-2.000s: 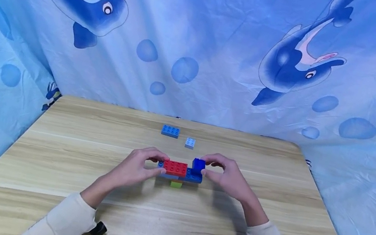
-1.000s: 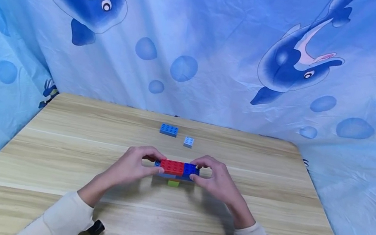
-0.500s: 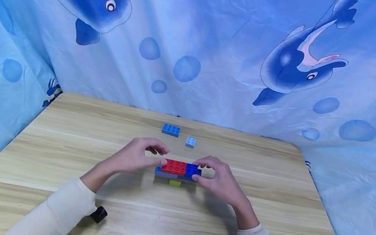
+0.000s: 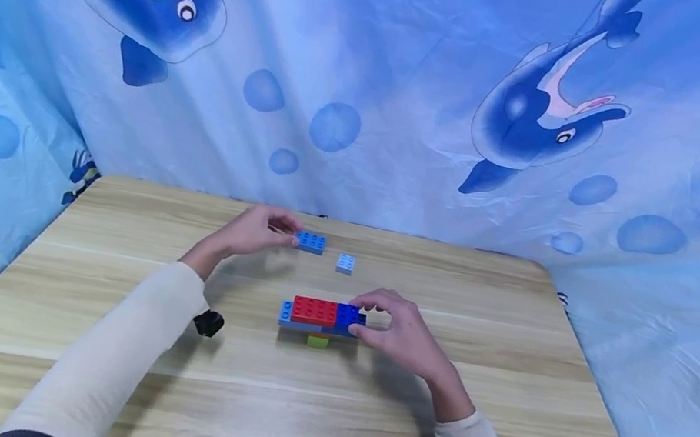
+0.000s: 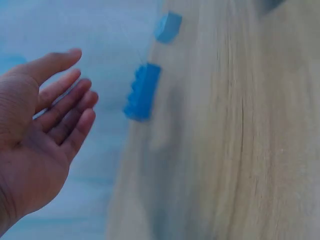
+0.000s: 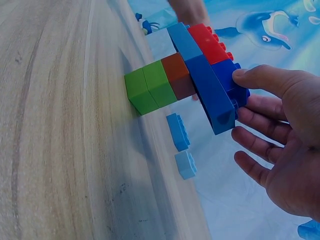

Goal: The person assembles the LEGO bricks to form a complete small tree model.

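Observation:
A brick build (image 4: 321,319) stands mid-table: a red brick (image 4: 314,311) and a small dark blue brick (image 4: 347,315) sit on a long blue layer, with a green brick (image 4: 317,340) underneath. In the right wrist view the build (image 6: 200,70) also shows a brown brick (image 6: 179,75) beside the green. My right hand (image 4: 363,318) pinches the build's dark blue end, thumb (image 6: 260,77) on the small brick. My left hand (image 4: 283,231) reaches toward a loose blue brick (image 4: 311,242) at the back. In the left wrist view the left hand (image 5: 75,85) is open, a gap short of that brick (image 5: 142,92).
A small light blue brick (image 4: 345,264) lies just right of the loose blue one, behind the build. The wooden table (image 4: 91,329) is walled on three sides by a blue dolphin-print cloth (image 4: 371,97). Black wrist mounts (image 4: 208,322) hang under both sleeves.
My right hand set the small dark blue brick onto the build and stays there. My left hand let go of the build's left end and moved back toward the loose blue brick.

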Demonstrator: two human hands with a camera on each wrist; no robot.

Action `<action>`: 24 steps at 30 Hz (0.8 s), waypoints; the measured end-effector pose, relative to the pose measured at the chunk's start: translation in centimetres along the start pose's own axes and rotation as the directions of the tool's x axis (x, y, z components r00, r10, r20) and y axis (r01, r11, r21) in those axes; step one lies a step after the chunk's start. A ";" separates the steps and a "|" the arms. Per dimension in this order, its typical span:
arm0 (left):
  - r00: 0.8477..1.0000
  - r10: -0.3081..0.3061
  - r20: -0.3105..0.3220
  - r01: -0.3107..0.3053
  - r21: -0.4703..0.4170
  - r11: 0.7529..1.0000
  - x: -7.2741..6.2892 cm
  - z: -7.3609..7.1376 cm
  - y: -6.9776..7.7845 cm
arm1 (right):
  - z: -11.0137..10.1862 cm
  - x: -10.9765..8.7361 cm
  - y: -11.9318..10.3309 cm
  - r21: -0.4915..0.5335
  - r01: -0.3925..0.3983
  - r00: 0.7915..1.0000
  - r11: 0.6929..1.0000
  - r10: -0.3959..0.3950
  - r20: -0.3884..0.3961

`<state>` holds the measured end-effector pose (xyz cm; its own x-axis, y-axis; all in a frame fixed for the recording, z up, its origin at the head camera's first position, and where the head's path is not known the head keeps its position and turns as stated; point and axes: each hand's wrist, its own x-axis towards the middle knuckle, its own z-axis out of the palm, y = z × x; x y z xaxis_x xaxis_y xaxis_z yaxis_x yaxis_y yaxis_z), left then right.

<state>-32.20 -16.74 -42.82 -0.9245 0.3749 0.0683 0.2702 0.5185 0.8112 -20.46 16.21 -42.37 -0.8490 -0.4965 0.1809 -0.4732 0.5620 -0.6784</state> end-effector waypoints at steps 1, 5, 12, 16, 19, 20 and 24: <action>1.000 -0.020 0.012 0.020 -0.011 1.000 0.4 0.2 -0.6 | 0.0 -0.1 0.0 0.001 -0.005 1.000 1.000 0.005 0.004; 0.996 -0.081 0.044 0.082 -0.030 0.996 1.6 0.9 -2.7 | 0.0 -0.3 0.1 -0.002 -0.019 1.000 1.000 0.019 0.013; 0.992 -0.123 0.018 0.124 -0.032 0.992 2.7 1.1 -4.3 | -0.1 -0.2 0.0 -0.011 -0.005 1.000 1.000 0.005 0.000; 0.990 -0.141 0.021 0.141 -0.007 0.990 3.1 1.3 -4.6 | 0.0 0.0 -0.1 -0.002 -0.009 1.000 1.000 0.009 0.000; 0.987 -0.160 0.000 0.160 0.023 0.987 3.3 1.5 -4.6 | 0.0 0.1 0.0 -0.005 -0.008 1.000 1.000 0.008 0.000; 0.986 -0.165 -0.009 0.165 0.030 0.986 3.3 1.6 -4.6 | 0.0 0.1 0.0 -0.008 -0.007 1.000 1.000 0.007 -0.002; 0.986 -0.164 -0.032 0.166 0.053 0.985 3.3 1.7 -4.5 | 0.0 0.1 0.1 -0.013 -0.008 1.000 1.000 0.007 -0.006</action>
<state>-36.04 -16.49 -47.20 -0.9645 0.2598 -0.0474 0.1269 0.6133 0.7796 -20.60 16.20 -42.41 -0.8540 -0.4880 0.1804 -0.4698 0.5741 -0.6706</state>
